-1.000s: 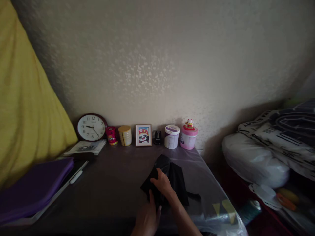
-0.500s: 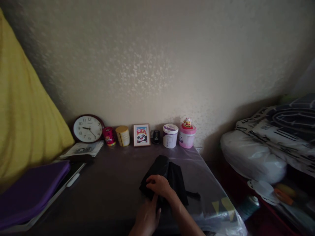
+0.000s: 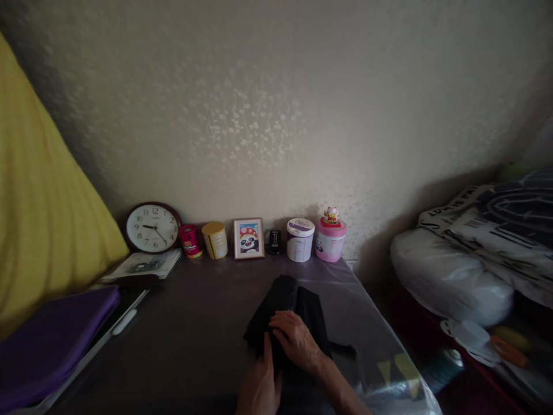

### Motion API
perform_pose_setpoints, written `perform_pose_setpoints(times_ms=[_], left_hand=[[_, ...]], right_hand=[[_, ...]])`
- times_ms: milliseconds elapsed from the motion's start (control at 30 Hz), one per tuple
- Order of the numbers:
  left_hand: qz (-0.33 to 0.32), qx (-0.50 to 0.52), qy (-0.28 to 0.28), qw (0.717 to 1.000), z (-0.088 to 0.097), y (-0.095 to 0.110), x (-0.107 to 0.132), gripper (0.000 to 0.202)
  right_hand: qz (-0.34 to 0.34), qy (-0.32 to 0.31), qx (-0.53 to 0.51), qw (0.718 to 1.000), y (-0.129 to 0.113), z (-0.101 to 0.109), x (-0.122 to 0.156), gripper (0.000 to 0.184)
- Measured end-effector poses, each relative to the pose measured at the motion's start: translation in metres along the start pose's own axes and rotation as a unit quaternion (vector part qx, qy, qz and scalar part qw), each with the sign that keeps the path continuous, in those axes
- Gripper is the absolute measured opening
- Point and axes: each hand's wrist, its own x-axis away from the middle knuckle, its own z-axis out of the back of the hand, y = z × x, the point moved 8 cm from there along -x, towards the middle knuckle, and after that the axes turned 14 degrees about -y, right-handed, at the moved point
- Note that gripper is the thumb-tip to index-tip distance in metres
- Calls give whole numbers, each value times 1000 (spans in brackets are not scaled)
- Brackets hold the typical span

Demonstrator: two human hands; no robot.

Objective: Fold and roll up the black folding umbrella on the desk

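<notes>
A black piece of pleated fabric that looks like a collapsed umbrella [image 3: 283, 291] lies on the table, with a thin strap sticking out at its right. My right hand [image 3: 298, 340] rests across its middle, fingers close together and bent onto the cloth, gripping it. Below and to the left, my left hand [image 3: 261, 383] touches the near part of the umbrella. Its index finger points forward and its thumb stands apart; the other fingers are hidden. Both hands cover the near end of the umbrella.
Along the wall stand a clock [image 3: 153, 227], a red can [image 3: 190, 241], a yellow-lidded can [image 3: 215, 240], a panda picture frame [image 3: 249, 238] and two tubs, the pink tub [image 3: 330, 239] bearing a cat figurine. A purple case [image 3: 56, 328] lies left. Bagged bedding [image 3: 453, 276] is at right.
My right hand has slid slightly right and toward me over the black fabric, its fingers lying flatter. The left hand has shifted slightly and stays beside it.
</notes>
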Motion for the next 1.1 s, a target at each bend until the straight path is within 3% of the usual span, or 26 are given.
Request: perform_pose_setpoints(times_ms=[167, 333, 500, 633, 767, 900, 1100], left_hand=[[34, -7, -22, 999, -6, -4, -4, 63], [44, 0, -36, 998, -10, -8, -8, 64], [41, 11, -50, 998, -14, -13, -14, 65], [51, 11, -59, 997, -16, -15, -16, 62], [30, 12, -48, 998, -12, -11, -12, 62], [26, 4, -40, 999, -9, -9, -8, 62], [20, -25, -20, 999, -5, -5, -3, 59]], right_hand=[[-1, -34, 64, 997, 27, -12, -27, 21], [-34, -53, 112, 992, 53, -4, -60, 25], [-108, -62, 124, 984, 77, 7, -81, 23], [-192, -7, 115, 975, 100, 20, -86, 25], [-290, 63, 90, 951, 127, 38, -60, 28], [-353, 121, 53, 926, 144, 54, -2, 31], [-394, 167, -31, 903, 145, 53, 78, 28]])
